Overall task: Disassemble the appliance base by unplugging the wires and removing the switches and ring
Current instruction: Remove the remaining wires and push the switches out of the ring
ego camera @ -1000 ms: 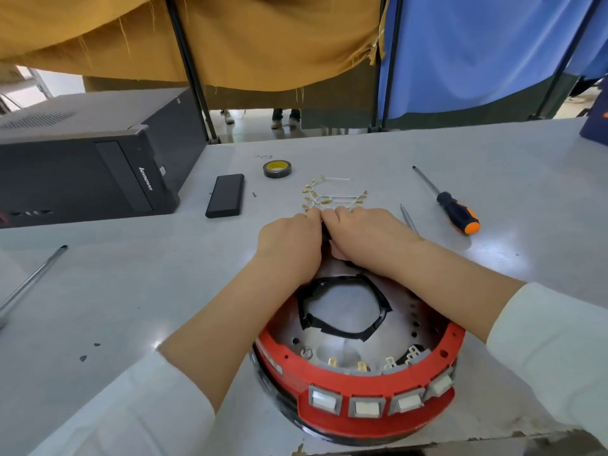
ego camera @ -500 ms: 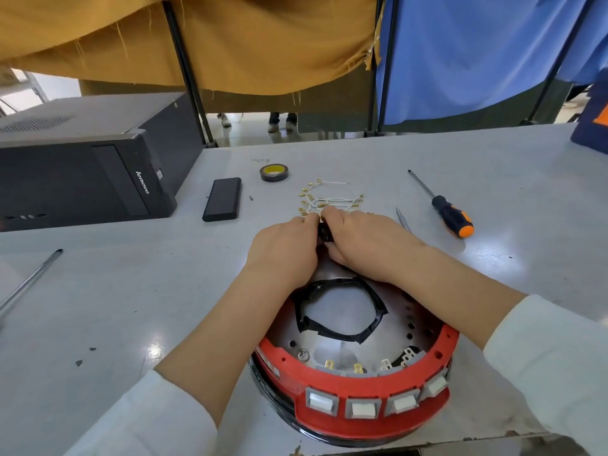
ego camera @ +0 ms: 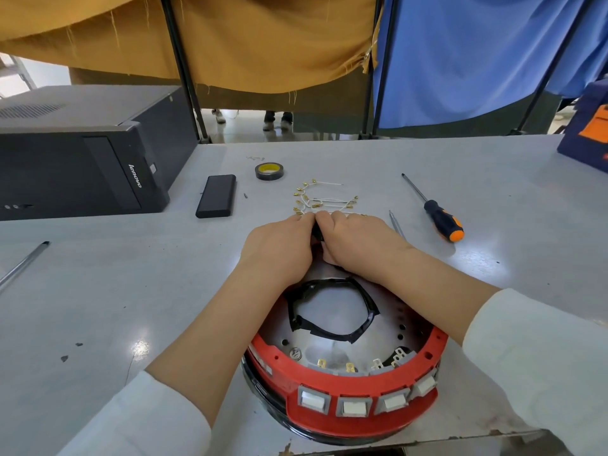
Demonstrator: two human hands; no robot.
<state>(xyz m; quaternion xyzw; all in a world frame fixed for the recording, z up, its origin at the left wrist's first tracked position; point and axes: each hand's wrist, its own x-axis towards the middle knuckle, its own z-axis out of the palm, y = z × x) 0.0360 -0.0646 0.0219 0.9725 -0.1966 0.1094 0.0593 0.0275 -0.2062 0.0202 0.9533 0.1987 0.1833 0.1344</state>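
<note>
Both hands, left hand (ego camera: 279, 248) and right hand (ego camera: 358, 245), are pinching a black part (ego camera: 317, 232) at the base (ego camera: 345, 413) far rim; next, I judge, pulling it free.

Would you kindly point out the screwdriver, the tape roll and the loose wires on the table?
screwdriver (ego camera: 442, 223): head view, on its black and orange handle.
tape roll (ego camera: 269, 171): head view, on its near rim.
loose wires (ego camera: 324, 200): head view, on the white middle strands.

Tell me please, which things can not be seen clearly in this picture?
Head view only:
- Small dark part between the left hand and right hand: the fingers cover it.
- Far rim of the red ring: hidden under both hands.
- Loose wires: terminals too small to count.
- Blue and orange box: cut off by the right edge.
</note>
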